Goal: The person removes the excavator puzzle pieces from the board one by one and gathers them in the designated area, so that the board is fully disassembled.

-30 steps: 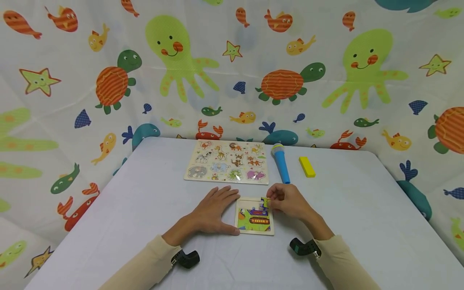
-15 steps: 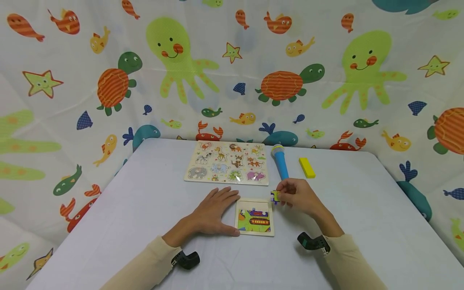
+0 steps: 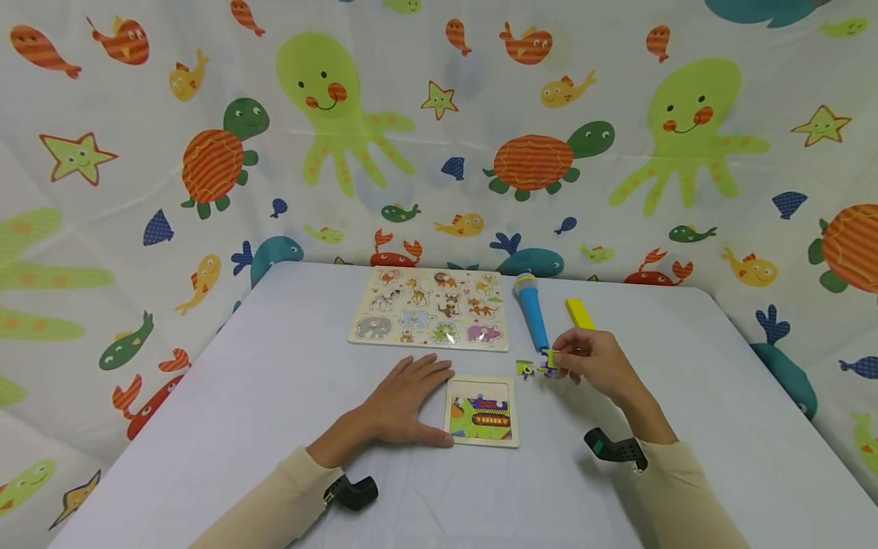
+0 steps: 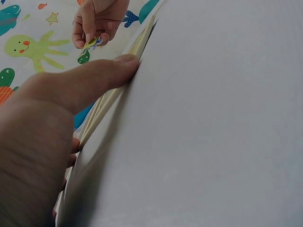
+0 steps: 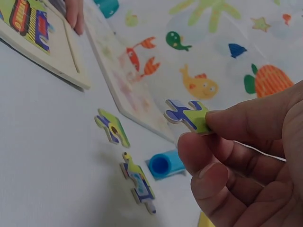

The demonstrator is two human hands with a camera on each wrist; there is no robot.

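Observation:
In the head view, my left hand (image 3: pixel 405 404) lies with its fingers spread along the left side of a small wooden puzzle tray (image 3: pixel 516 415). Its thumb (image 4: pixel 106 75) touches the tray's near corner. The tray's lower part is filled with a picture of a tracked vehicle; the upper part is bare wood. My right hand (image 3: pixel 593 366) pinches a green and purple jigsaw piece (image 5: pixel 189 114) between thumb and forefinger, above the table to the tray's right. Two loose jigsaw pieces lie below it: one green piece (image 5: pixel 112 126) and one green, blue and purple piece (image 5: pixel 137 182).
Behind the tray lies a larger animal puzzle board (image 3: pixel 428 309). A blue toy microphone (image 3: pixel 531 309) sits to its right, its handle end near the loose pieces. A yellow block (image 3: pixel 579 313) is partly covered by my right hand. A printed cloth (image 3: pixel 425 175) hangs behind the table.
My right hand has moved from the tray's upper right corner out to the right with the pinched jigsaw piece. Two loose pieces now show beside the tray. My left hand has stayed put.

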